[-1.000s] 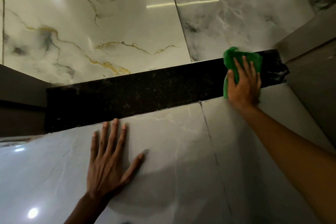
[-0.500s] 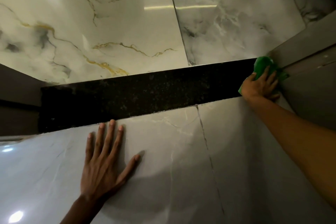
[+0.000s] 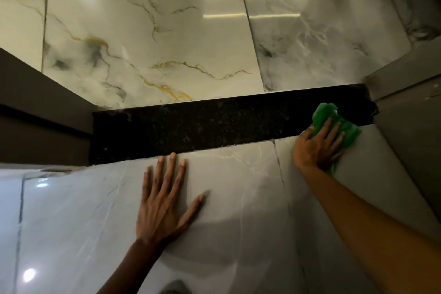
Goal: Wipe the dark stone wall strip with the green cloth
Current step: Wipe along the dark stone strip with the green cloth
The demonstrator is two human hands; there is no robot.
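The right hand [image 3: 318,144], pressing the cloth [image 3: 334,122] flat-fingered, is sliding back from the corner along the strip [image 3: 202,126] (right end covered); the left hand [image 3: 162,200] is bracing, open, below.

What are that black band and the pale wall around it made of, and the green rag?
The black band looks like polished speckled granite, with rough chipped edges. The pale wall seems to be glossy marble-look tile: veins, seams and lamp reflections show. The green rag looks like soft, crumpled cloth, possibly microfibre.
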